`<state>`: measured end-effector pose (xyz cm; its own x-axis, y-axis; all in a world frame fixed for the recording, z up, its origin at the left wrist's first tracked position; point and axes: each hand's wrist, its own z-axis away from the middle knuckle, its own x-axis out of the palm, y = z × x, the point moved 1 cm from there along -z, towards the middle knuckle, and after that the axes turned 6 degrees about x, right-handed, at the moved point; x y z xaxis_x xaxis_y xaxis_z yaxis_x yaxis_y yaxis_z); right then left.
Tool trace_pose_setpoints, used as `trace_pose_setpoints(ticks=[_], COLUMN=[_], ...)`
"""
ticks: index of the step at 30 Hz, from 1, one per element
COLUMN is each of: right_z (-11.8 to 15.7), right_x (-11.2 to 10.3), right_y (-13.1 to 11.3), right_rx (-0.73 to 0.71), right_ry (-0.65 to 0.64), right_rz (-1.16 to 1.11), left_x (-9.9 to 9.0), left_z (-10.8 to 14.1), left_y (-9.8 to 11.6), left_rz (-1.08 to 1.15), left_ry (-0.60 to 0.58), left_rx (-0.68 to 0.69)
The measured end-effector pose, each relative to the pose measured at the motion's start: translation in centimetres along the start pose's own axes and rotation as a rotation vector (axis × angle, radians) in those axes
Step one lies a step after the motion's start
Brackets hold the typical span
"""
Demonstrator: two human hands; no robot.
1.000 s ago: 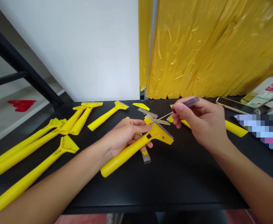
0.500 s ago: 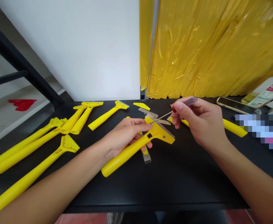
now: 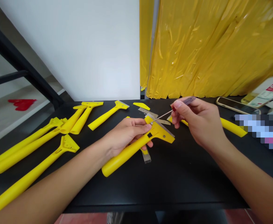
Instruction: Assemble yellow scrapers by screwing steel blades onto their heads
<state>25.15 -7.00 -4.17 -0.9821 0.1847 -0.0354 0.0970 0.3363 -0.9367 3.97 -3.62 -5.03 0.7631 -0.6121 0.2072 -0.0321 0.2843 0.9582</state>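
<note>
A yellow scraper [image 3: 127, 154] is held in my left hand [image 3: 127, 133], its wide head with a metal strip pointing up and to the right. My left thumb rests beside a small screw [image 3: 151, 123] on that head. Pinched in the fingers of my right hand [image 3: 197, 119] is a screwdriver [image 3: 163, 116] with a dark, see-through handle; its tip meets the screw. A second screw [image 3: 164, 136] sits lower on the head. Under my left hand lies a clear-ended yellow piece [image 3: 146, 155], partly hidden.
Several yellow scrapers [image 3: 66, 146] lie on the black table [image 3: 169, 180] at the left. Behind the hands are a yellow plate [image 3: 141, 106] and metal strips [image 3: 148, 112]. A phone [image 3: 238, 105] and another yellow handle [image 3: 233, 127] lie at the right.
My right hand has shifted very slightly to the left, with the screwdriver tip still at the screw. My left hand and the scraper are almost unmoved.
</note>
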Motion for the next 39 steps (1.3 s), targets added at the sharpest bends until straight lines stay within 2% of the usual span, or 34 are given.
trace_pose_setpoints(ticks=[20,29,35,39], right_z=[0.12,0.22,0.2,0.14], right_x=[0.12,0.24,0.17,0.1], right_y=[-0.36,-0.32,-0.34,-0.25], right_rx=[-0.019,-0.002,-0.03,-0.024], right_ry=[-0.001,0.008,0.083,0.077], right_rz=[0.047,0.027,-0.021,-0.003], left_x=[0.25,0.08,-0.14,-0.19], left_z=[-0.23,-0.28,-0.19,-0.09], left_y=[0.18,-0.01,-0.11,0.01], left_rz=[0.022,0.03,-0.003,-0.022], left_ry=[0.07,0.052,0.025,0.029], left_rx=[-0.058,-0.047,-0.027,-0.018])
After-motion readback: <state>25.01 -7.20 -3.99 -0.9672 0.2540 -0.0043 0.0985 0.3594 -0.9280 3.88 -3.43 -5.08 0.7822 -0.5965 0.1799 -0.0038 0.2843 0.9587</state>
